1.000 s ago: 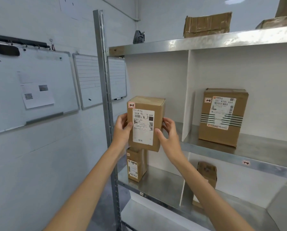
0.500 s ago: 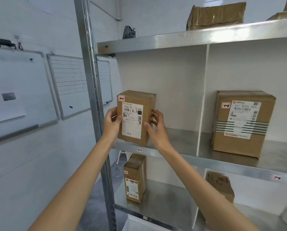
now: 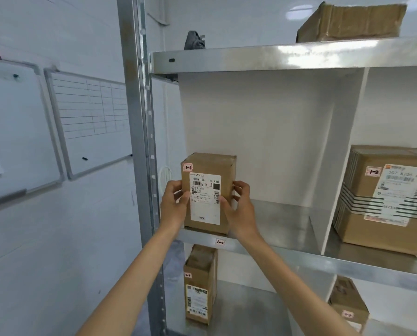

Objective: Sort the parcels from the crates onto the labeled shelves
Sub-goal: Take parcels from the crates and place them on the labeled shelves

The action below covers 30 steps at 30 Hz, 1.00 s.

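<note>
Both hands grasp one parcel (image 3: 208, 190) at centre frame. Left hand (image 3: 176, 204) holds its left edge, thumb over the front label. Right hand (image 3: 239, 209) holds the right edge, fingers curled round the side, thumb on the front face.

Parcel: small brown carton, upright, white shipping label facing the camera, red tag (image 3: 187, 167) marked "1-1" at its upper left corner. Its base is at the front edge of the middle shelf (image 3: 275, 224) and appears to rest on it, in the compartment left of the white divider (image 3: 343, 161). A shelf label (image 3: 220, 242) reading "1-1" sits on the shelf edge just below the carton.

Right of the divider stands a larger carton (image 3: 384, 202) tagged "1-2". On the lower shelf, one narrow carton (image 3: 200, 287) stands directly below the held parcel; another (image 3: 347, 304) is at lower right. A worn carton (image 3: 350, 23) lies on the top shelf, upper right. Two whiteboards (image 3: 88, 122) hang on the wall at left, beyond the metal upright (image 3: 137, 141).
</note>
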### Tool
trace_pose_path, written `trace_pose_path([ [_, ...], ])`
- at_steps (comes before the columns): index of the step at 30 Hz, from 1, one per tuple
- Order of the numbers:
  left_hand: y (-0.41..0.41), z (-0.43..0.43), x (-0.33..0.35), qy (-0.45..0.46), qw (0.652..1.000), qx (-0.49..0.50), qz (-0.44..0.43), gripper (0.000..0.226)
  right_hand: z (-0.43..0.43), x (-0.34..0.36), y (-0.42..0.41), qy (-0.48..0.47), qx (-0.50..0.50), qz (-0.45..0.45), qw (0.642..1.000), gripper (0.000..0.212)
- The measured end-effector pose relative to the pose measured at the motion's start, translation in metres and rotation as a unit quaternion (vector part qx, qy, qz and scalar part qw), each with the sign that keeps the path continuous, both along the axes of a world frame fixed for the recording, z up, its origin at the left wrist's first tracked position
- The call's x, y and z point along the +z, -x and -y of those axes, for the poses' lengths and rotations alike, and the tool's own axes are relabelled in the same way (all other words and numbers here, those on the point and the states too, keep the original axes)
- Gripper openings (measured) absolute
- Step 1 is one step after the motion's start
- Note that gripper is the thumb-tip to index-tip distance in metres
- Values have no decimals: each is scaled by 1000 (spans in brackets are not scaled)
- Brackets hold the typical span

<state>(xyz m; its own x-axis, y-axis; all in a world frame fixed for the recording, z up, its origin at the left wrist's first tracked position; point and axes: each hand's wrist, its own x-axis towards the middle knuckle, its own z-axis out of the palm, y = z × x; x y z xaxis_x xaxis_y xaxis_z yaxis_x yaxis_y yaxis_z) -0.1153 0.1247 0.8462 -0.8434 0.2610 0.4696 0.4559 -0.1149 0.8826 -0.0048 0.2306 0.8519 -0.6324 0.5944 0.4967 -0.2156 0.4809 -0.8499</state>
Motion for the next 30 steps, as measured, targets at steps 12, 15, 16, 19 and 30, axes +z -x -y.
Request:
trace_pose_path([
  [12, 31, -17, -2, -20, 999, -29, -18, 11, -13, 1, 32, 6, -31, 15, 999, 48],
  [15, 32, -18, -2, -24, 999, -31, -9, 12, -14, 1, 32, 0, -32, 16, 999, 48],
  [16, 32, -19, -2, -25, 999, -32, -3, 12, -14, 2, 32, -1, -33, 19, 999, 49],
  [19, 29, -20, 0, -22, 999, -32, 24, 16, -13, 4, 31, 13, -29, 26, 999, 50],
  [30, -5, -7, -1, 9, 995, 98, 0, 34, -10, 5, -2, 5, -35, 38, 999, 63],
])
